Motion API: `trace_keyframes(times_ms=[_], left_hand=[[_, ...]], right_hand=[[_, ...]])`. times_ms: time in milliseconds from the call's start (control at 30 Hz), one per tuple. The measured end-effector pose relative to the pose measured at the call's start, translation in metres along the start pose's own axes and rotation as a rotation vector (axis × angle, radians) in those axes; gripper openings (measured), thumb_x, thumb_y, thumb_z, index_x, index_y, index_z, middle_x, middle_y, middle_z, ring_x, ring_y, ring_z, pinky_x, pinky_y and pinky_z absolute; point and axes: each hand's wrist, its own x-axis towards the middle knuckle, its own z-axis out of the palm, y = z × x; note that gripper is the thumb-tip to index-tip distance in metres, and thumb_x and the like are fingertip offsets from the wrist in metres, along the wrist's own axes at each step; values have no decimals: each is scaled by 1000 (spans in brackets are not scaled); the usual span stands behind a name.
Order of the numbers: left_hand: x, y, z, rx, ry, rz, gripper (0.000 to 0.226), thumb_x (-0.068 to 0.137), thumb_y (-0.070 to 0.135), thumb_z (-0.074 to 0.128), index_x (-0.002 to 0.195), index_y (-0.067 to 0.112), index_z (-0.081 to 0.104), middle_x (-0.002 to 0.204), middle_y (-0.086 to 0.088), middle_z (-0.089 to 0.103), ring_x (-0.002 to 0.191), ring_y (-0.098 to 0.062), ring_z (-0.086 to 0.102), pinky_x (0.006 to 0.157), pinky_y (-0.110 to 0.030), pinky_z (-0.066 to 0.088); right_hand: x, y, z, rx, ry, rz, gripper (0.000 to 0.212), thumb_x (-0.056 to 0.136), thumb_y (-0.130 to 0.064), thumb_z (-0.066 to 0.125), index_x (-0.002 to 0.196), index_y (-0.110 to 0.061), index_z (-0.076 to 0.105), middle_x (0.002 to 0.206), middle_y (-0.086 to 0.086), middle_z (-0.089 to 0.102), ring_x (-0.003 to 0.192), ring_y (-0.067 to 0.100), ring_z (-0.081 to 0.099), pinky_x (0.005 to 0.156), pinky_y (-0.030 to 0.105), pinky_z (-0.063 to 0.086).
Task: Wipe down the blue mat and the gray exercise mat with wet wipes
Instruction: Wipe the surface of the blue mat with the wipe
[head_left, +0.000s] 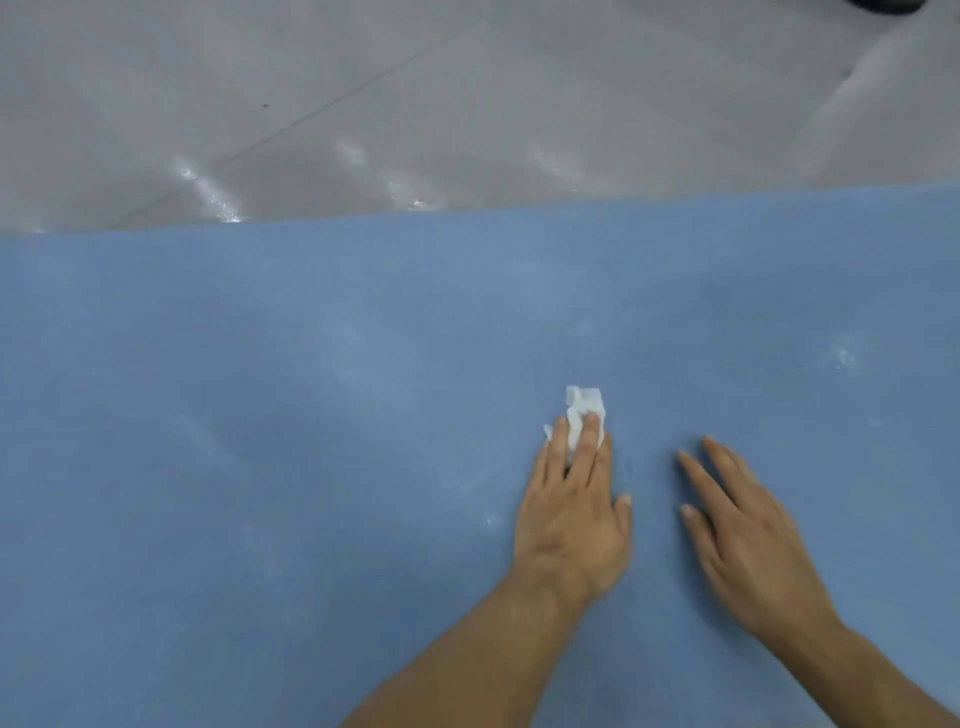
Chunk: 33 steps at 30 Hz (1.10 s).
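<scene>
The blue mat (260, 415) fills the lower two thirds of the head view, with pale smears across its surface. My left hand (571, 514) lies flat on the mat and presses a crumpled white wet wipe (584, 410) under its fingertips. Part of the wipe sticks out beyond the fingers. My right hand (748, 540) rests palm down on the mat just to the right, fingers spread, holding nothing. No gray exercise mat can be picked out apart from the gray surface beyond the blue mat.
Beyond the mat's far edge lies a glossy gray floor (415, 104) with a thin seam line and wet glints near the mat edge. A dark object (888, 4) shows at the top right corner.
</scene>
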Motion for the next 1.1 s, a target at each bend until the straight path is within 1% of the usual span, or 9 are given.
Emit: trace_keyframes(times_ms=[133,267,433,567,700,800,900,1000,1100], left_hand=[[1,-1,-2,-62,-92,156,76,95,57,19,160,20,33,174,1,-6,159,-28,-14,129,-47,-1],[-8,-22,-19,-124,4,232,57,102,55,26,148,32,50,173,14,-7,158,-20,-16,127,-45,-10],[-19,-82,-32,-51,266,-39,51,103,39,33,148,24,52,171,5,21,160,-17,8,128,-53,12],[-22,-137,-51,39,217,-269,64,98,44,23,155,24,44,171,3,22,159,-20,12,128,-46,8],[-30,-168,-55,70,120,-330,75,95,61,11,163,32,24,173,8,8,160,-19,2,129,-45,4],[-31,-170,-51,84,125,-320,74,97,62,11,164,33,22,173,7,7,160,-19,2,129,-46,4],[-31,-169,-51,92,128,-322,74,97,61,10,164,32,22,173,6,8,160,-20,3,129,-47,4],[-31,-167,-52,98,108,-329,74,96,60,6,165,32,17,174,7,3,160,-19,-3,129,-46,0],[-30,-161,-49,103,106,-318,71,99,54,5,165,32,15,174,7,2,160,-18,-4,128,-47,-1]], right_hand=[[-8,2,0,28,-16,29,66,100,-53,31,157,-22,43,167,2,32,153,28,33,116,54,38],[-8,-18,2,32,-48,-8,66,101,-54,33,162,-31,28,171,-3,23,156,21,24,121,47,28],[9,-65,7,36,-122,-116,70,99,-66,29,162,-51,2,174,2,5,160,20,3,125,34,7],[26,-106,18,29,-159,-103,77,94,-76,19,163,-46,5,173,2,-15,158,16,-18,123,30,-1],[20,-137,30,-18,-108,-188,82,99,-69,32,164,-19,25,174,7,8,161,20,3,127,36,12],[-10,-147,35,-53,-158,-427,79,102,-61,42,164,-15,27,174,4,11,161,20,8,124,41,19],[-25,-144,35,-131,-147,-533,76,103,-59,43,163,-16,30,174,1,13,160,19,10,122,43,20],[-13,-128,27,-164,-104,-470,72,104,-55,40,164,-17,27,174,-4,10,160,14,12,124,40,17],[7,-98,15,-135,-30,-230,70,103,-53,35,164,-19,24,170,-5,25,156,16,27,126,37,16]])
